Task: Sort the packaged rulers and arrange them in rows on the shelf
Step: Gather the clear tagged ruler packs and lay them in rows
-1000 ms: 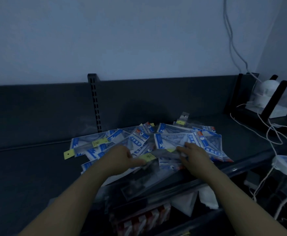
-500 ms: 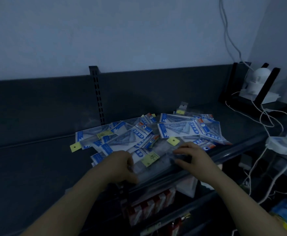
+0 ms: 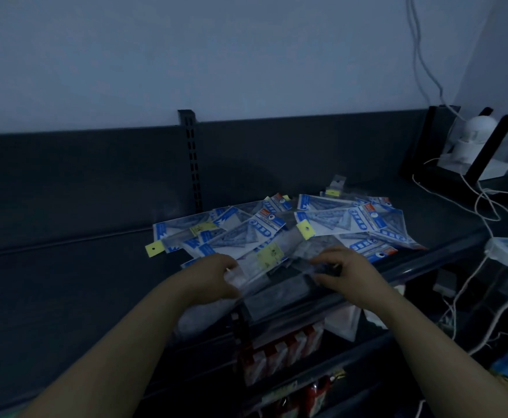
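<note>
A loose pile of packaged rulers (image 3: 331, 224) in blue-and-white wrappers with yellow tags lies on the dark shelf (image 3: 65, 282). At its near edge is a clear ruler pack (image 3: 274, 267) with a yellow label, stretched between both hands. My left hand (image 3: 213, 276) grips the pack's left end with curled fingers. My right hand (image 3: 343, 273) holds its right end, fingers bent over it. The pack sits close to the shelf's front edge, slightly above the pile's nearest packets.
A slotted upright (image 3: 192, 164) stands in the shelf's back panel. A white device (image 3: 473, 140) with trailing white cables (image 3: 488, 212) sits at the far right. Red-and-white boxes (image 3: 283, 354) fill the lower shelf under my hands.
Both hands have drawn back from the pile toward the shelf's front edge, bringing the clear pack with them. My left hand now grips its end instead of lying on the packets.
</note>
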A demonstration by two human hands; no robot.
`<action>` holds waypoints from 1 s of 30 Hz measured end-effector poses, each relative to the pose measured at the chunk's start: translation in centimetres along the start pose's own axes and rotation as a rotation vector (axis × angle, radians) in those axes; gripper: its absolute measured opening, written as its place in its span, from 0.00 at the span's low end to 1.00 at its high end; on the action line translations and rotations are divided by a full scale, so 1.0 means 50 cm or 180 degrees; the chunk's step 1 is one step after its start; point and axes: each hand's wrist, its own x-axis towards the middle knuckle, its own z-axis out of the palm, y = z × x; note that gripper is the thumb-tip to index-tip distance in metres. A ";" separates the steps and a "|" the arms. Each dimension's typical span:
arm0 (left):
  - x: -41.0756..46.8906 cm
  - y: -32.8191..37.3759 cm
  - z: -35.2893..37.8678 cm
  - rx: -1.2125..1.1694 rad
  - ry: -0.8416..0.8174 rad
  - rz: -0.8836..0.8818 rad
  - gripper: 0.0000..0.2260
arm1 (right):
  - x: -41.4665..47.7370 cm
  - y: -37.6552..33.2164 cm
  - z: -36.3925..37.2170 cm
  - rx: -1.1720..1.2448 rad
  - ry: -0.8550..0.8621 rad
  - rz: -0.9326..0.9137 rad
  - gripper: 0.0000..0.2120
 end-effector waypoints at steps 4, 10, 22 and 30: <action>0.006 0.024 0.009 -0.0257 -0.0125 0.0016 0.24 | 0.000 -0.008 0.007 -0.0142 -0.0215 -0.0008 0.13; 0.022 0.045 0.033 -0.0440 -0.0071 -0.0070 0.21 | -0.003 -0.020 0.000 0.0061 -0.0190 0.0244 0.12; 0.012 0.018 -0.010 -0.0988 0.0183 0.0212 0.19 | -0.007 -0.016 -0.006 0.0268 -0.0013 0.0526 0.25; -0.026 -0.009 -0.050 -0.1400 0.0534 0.0227 0.10 | 0.042 -0.082 0.000 0.1779 0.0382 0.0950 0.20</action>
